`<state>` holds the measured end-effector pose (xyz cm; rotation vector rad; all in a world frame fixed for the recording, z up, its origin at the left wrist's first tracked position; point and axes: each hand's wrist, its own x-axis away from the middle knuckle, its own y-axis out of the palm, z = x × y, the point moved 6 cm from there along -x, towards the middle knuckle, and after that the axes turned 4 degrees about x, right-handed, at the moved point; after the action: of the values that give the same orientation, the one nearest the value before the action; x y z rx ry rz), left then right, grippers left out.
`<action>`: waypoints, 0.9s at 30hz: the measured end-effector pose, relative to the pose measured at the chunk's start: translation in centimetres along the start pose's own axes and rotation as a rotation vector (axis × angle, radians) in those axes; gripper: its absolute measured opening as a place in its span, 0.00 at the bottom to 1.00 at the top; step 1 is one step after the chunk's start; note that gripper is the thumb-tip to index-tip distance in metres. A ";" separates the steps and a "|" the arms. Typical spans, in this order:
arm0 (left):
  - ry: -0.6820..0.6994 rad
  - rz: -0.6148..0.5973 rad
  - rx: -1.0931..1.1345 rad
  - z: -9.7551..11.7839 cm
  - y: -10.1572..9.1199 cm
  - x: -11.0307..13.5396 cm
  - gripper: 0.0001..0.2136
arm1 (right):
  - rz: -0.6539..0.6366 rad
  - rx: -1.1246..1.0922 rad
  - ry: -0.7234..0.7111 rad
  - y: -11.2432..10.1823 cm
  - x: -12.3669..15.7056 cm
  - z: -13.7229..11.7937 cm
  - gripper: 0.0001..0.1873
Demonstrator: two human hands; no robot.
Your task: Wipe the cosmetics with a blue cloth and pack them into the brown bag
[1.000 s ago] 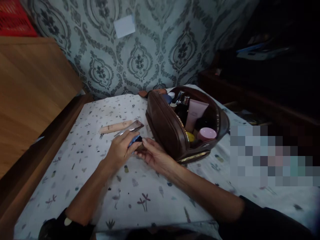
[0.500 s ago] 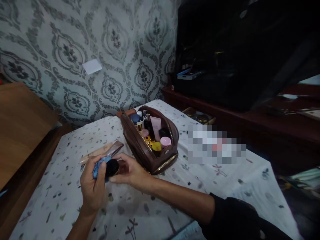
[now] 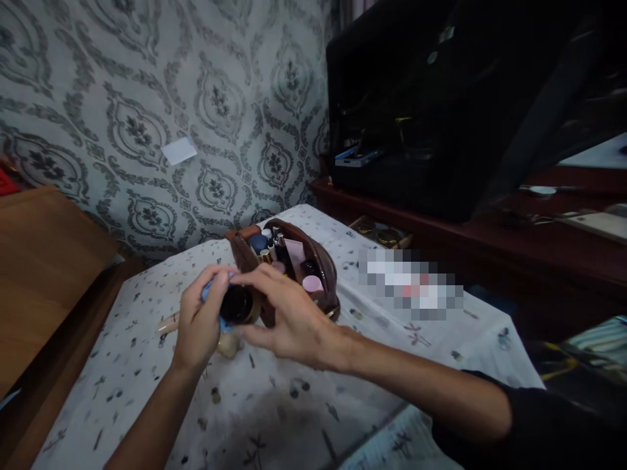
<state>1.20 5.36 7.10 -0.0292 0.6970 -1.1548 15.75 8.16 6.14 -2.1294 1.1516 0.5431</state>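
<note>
My left hand [image 3: 200, 313] is closed round a light blue cloth [image 3: 209, 288] and presses it against a small round jar with a black lid [image 3: 237, 304]. On the other side, my right hand [image 3: 294, 320] has its fingers over the top of the jar and its thumb below it. A pale rounded shape [image 3: 228, 344] shows just under the jar; I cannot tell what it is. Behind my hands stands an open brown cosmetic bag [image 3: 327, 264], partly hidden by the right hand. Inside are a pink tube [image 3: 294, 253], a pink-lidded jar [image 3: 312, 284] and several bottles.
A beige tube [image 3: 169, 324] lies left of my left hand on the patterned white cloth [image 3: 147, 359]. A pixelated patch covers something right of the bag. A wooden panel [image 3: 49, 261] rises at left, a dark television [image 3: 416, 130] at back right.
Both hands have lifted the jar and blue cloth up and to the right, nearer the bag. My right hand now reaches further over the jar. The view has shifted slightly.
</note>
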 end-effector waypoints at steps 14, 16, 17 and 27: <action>0.414 -0.689 -1.129 0.2 6.7 -6.7 0.21 | 0.185 -0.056 0.251 -7.4 -4.4 8.0 0.17; 0.413 -0.675 -1.126 0.2 6.3 -6.6 0.20 | 0.136 0.157 0.238 -7.2 -5.0 8.2 0.17; 0.415 -0.667 -1.112 0.2 6.1 -6.5 0.20 | 0.104 0.281 0.219 -7.0 -5.3 8.2 0.17; 0.418 -0.571 -0.969 -1.1 5.3 -5.8 0.17 | -0.400 1.016 0.087 -2.4 -7.2 7.2 0.22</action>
<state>3.75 12.90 7.17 -0.8697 1.6461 -1.2628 13.62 18.38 6.39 -1.4050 0.7466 -0.2915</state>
